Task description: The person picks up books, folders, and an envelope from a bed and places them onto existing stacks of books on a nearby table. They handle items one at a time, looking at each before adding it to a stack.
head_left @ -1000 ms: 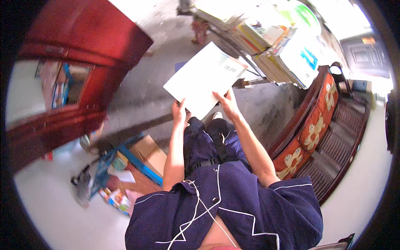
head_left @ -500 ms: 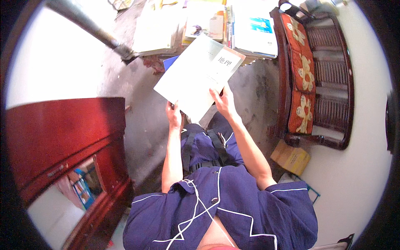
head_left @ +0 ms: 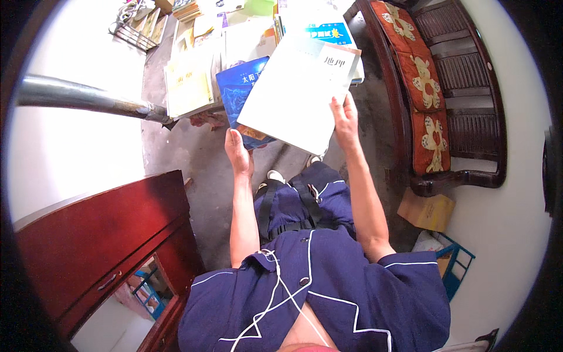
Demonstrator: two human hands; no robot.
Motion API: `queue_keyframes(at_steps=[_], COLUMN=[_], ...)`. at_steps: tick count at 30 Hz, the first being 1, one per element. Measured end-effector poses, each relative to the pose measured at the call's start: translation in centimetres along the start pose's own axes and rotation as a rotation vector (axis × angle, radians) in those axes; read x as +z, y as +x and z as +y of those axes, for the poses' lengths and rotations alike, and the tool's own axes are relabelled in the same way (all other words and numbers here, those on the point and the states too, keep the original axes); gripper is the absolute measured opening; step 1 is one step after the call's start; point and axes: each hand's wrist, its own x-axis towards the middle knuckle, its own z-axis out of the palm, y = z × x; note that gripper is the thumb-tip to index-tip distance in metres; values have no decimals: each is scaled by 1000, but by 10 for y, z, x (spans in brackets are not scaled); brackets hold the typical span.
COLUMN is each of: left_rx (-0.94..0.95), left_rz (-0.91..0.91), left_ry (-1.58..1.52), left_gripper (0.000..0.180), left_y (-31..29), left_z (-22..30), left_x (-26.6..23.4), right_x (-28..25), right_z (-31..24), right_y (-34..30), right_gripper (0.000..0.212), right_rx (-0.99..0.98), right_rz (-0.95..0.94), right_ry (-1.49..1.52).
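My left hand (head_left: 238, 152) grips the lower edge of a dark blue book (head_left: 237, 94), thumb on its cover. A large pale textbook (head_left: 296, 97) overlaps the right part of that blue book and hides it there. At the textbook's right edge, my right hand (head_left: 346, 120) is closed round it, with the thumb on top. Both are held up in front of me, tilted, with the covers facing me. Beyond them lie stacks of books and papers, among them a yellowish book (head_left: 190, 85) at the left and a blue-and-white booklet (head_left: 331, 34) at the right.
A dark wooden bench (head_left: 463, 94) with an orange flowered cushion (head_left: 425, 82) stands along the right wall. Near its end sits a cardboard box (head_left: 426, 210). A red wooden panel (head_left: 111, 234) is at the left, below a dark metal pole (head_left: 88, 97). Farther back is a wire rack (head_left: 138, 38).
The pale textbook has shifted right with my right hand. More of the blue book beneath it shows now, in my left hand. The view has turned a little.
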Motion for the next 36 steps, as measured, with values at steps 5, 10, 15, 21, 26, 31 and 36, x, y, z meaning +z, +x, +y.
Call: queue_keyframes(at_steps=[5,10,15,21,26,31,36], left_rx=[-5,33,9,29,76,-13,-159], left_rz=[204,381,470,356,243,124,1], left_ry=[101,70,73,-17,-128,-117,-112], left_gripper=[34,27,32,30,30,27,32], left_y=[23,30,28,44,63,99,119], left_z=[6,-3,0,6,10,17,13], left_x=[33,44,53,49,55,76,117], right_x=[-50,-79,-93,-84,-94,-57,-46], right_z=[-20,-37,-40,-39,-10,-52,-45], right_y=[56,108,143,169,179,173,150], right_gripper=[30,31,34,32,28,32,35], right_rx=[136,238,275,202,-93,6,-374], right_rz=[-32,-148,-176,-242,-185,-113,64], right_ry=[13,-65,-91,-203,-693,-1185,-1341])
